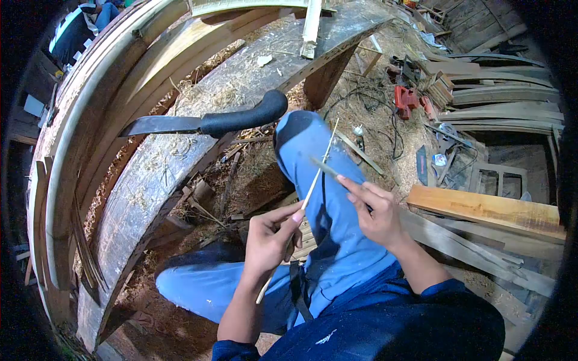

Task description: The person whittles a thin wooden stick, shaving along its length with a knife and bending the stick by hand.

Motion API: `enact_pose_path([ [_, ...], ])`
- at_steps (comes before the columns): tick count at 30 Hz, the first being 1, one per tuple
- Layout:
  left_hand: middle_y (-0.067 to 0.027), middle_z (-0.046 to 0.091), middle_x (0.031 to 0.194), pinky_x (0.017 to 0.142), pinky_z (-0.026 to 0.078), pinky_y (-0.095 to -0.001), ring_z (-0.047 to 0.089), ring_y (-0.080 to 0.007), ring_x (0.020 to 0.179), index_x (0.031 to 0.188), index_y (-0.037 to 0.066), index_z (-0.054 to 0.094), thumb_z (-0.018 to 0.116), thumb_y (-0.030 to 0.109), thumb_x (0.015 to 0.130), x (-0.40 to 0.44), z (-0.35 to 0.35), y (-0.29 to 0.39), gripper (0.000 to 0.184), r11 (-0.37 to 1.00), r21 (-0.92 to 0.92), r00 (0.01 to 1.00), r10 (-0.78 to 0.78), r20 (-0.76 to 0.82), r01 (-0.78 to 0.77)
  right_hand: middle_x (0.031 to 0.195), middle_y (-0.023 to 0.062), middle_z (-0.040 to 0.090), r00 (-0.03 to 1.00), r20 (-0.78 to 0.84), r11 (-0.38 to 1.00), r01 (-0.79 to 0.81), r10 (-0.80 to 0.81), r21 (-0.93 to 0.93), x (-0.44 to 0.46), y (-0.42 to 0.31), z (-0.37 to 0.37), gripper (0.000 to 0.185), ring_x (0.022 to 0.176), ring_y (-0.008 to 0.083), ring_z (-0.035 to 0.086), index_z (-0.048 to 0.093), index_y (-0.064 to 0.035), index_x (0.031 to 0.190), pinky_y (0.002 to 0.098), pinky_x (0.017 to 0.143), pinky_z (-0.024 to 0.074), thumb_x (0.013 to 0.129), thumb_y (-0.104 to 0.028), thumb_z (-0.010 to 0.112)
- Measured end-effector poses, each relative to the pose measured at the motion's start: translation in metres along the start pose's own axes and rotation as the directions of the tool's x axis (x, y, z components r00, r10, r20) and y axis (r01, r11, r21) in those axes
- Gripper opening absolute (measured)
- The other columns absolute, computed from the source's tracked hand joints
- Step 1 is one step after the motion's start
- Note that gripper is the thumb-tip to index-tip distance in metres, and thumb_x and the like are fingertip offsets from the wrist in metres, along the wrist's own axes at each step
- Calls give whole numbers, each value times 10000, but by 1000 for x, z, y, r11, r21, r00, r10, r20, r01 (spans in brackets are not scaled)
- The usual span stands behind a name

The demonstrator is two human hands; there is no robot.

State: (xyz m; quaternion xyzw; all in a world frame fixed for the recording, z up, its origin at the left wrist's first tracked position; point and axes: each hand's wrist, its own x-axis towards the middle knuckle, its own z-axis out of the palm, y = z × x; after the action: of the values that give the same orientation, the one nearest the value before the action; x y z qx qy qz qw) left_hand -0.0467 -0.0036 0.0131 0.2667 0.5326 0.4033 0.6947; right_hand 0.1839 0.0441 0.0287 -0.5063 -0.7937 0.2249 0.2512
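Over the blue trouser leg (337, 222), my left hand (272, 237) pinches a long thin pale stick (313, 188), which runs from beside the forearm up past the knee. My right hand (374, 210) is closed on a small knife (325, 167); its narrow blade crosses the upper part of the stick. Whether blade and stick touch is too small to tell. A large knife with a black handle (247, 119) lies on the wooden bench (123, 222), up and to the left of my hands, its blade pointing left.
Long curved wooden pieces (78, 138) line the left side. Wood shavings (211, 96) cover parts of the bench and floor. An orange-brown board (481, 207), a red tool (405, 101) and stacked planks (503, 96) lie at the right. Another person (78, 30) is at the top left.
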Motion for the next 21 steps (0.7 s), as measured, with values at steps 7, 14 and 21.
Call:
enact_pose_path([
  [7, -6, 541, 546, 397, 258, -234, 388, -35, 417, 1106, -20, 705, 598, 179, 992, 23, 10, 6, 253, 999, 34, 1000, 17, -22, -16, 694, 122, 534, 995, 100, 998, 1, -7, 68, -1, -10, 7, 480, 566, 224, 515, 642, -91, 1300, 331, 550, 441, 847, 62, 598],
  [14, 36, 475, 544, 443, 289, -236, 387, -36, 482, 1080, -58, 713, 602, 170, 993, 11, 11, 2, 268, 996, 65, 997, 61, -43, -58, 708, 102, 567, 1000, -4, 1000, 7, -8, -21, 0, 4, 14, 507, 580, 299, 590, 628, -229, 1324, 404, 527, 489, 856, -34, 639],
  [21, 34, 496, 552, 450, 307, -242, 408, -40, 495, 1068, -40, 729, 624, 174, 980, -20, -2, 7, 253, 993, 86, 996, -74, -52, 78, 742, 128, 581, 998, -59, 999, 8, -11, -52, 4, 9, 13, 495, 602, 329, 594, 631, -208, 1319, 423, 555, 494, 858, -29, 632],
])
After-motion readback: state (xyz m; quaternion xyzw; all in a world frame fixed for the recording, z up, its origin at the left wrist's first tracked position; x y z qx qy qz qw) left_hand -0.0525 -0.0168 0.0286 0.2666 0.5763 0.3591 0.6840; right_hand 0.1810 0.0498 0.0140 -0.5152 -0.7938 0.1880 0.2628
